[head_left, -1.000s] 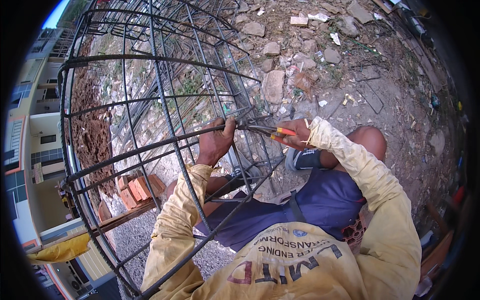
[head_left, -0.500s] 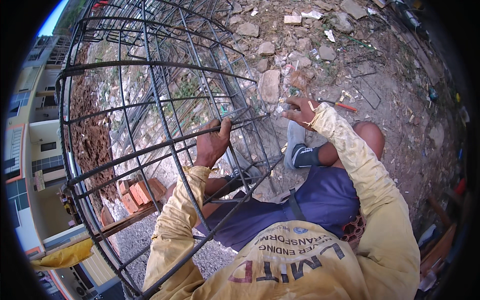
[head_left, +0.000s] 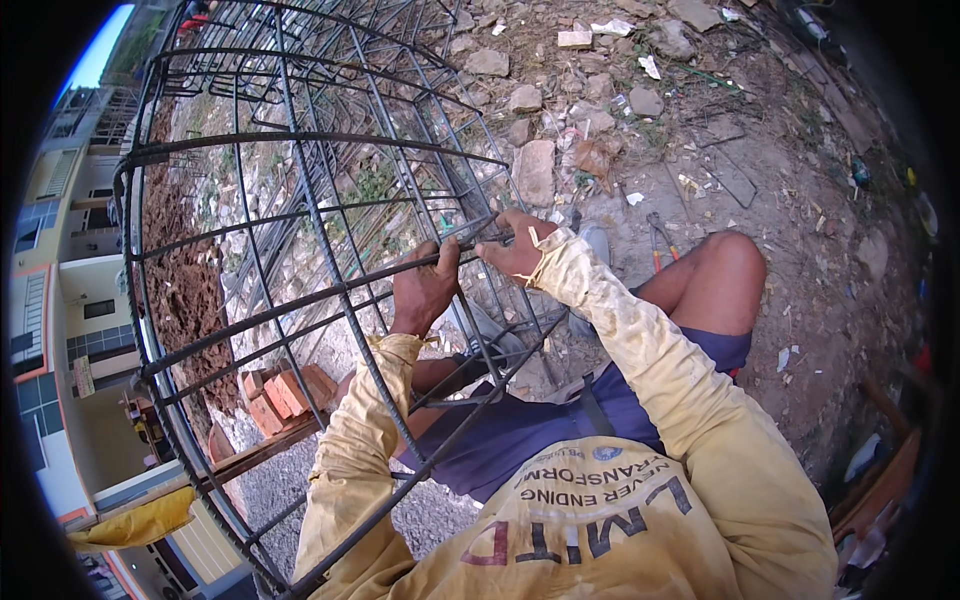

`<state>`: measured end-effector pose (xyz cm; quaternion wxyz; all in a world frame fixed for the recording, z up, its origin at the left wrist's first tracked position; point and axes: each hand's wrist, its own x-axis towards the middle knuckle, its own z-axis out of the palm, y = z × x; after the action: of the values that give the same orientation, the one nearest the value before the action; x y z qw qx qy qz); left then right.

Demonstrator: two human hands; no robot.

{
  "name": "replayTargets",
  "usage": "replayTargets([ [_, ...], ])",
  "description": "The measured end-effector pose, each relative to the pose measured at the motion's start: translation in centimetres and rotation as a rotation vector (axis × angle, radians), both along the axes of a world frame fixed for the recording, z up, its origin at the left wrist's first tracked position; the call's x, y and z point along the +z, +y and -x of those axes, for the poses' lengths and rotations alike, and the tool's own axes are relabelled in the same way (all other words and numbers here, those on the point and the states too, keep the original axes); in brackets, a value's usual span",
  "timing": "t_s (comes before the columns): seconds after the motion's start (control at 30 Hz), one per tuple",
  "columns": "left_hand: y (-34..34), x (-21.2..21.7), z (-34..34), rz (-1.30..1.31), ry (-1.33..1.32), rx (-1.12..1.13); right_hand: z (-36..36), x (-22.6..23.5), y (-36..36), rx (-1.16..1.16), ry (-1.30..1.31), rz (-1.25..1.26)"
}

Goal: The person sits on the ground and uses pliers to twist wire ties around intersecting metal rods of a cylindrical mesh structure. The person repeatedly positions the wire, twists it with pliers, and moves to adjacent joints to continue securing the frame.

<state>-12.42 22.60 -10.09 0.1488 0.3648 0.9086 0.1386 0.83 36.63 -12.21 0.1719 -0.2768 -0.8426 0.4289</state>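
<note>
A long cage of ribbed steel rebar (head_left: 313, 210) with cross stirrups stands on my left and reaches away from me. My left hand (head_left: 424, 287) is closed around one stirrup bar, thumb on top. Beside it, my right hand (head_left: 515, 248) has its fingers closed at that bar's end, near the cage's corner; what lies between the fingertips is partly hidden. Pale strands hang at the right cuff. On the ground by my raised right knee lie pliers with orange handles (head_left: 659, 240), their jaws spread.
Broken bricks (head_left: 287, 393) sit on a wooden plank at the left, beside grey gravel (head_left: 400, 515). Stones and rubble (head_left: 535, 172) cover the dirt ahead. A bent steel rod (head_left: 735, 180) lies at right. Loose rods show through the cage. House fronts line the far left.
My right hand has moved left onto the bar, beside my left hand. The pliers on the ground now show both handles and point differently. My left hand keeps its hold.
</note>
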Motion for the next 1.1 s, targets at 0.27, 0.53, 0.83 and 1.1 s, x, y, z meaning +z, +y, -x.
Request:
replayTargets([
  [0.27, -0.1, -0.9, 0.6, 0.022, 0.049, -0.050, -1.2, -1.1, 1.2, 0.281, -0.028, 0.891],
  [0.53, 0.0, -0.4, 0.0, -0.075, 0.040, -0.016, -5.5, -4.1, -3.1, 0.330, 0.120, 1.161],
  [0.83, -0.5, -1.0, 0.6, -0.080, 0.058, -0.046, -6.1, -3.3, -0.4, 0.516, 0.140, 1.742],
  [1.1, 0.1, 0.3, 0.0, -0.032, -0.012, -0.003, -1.6, -2.0, 0.4, 0.333, -0.080, 1.823],
])
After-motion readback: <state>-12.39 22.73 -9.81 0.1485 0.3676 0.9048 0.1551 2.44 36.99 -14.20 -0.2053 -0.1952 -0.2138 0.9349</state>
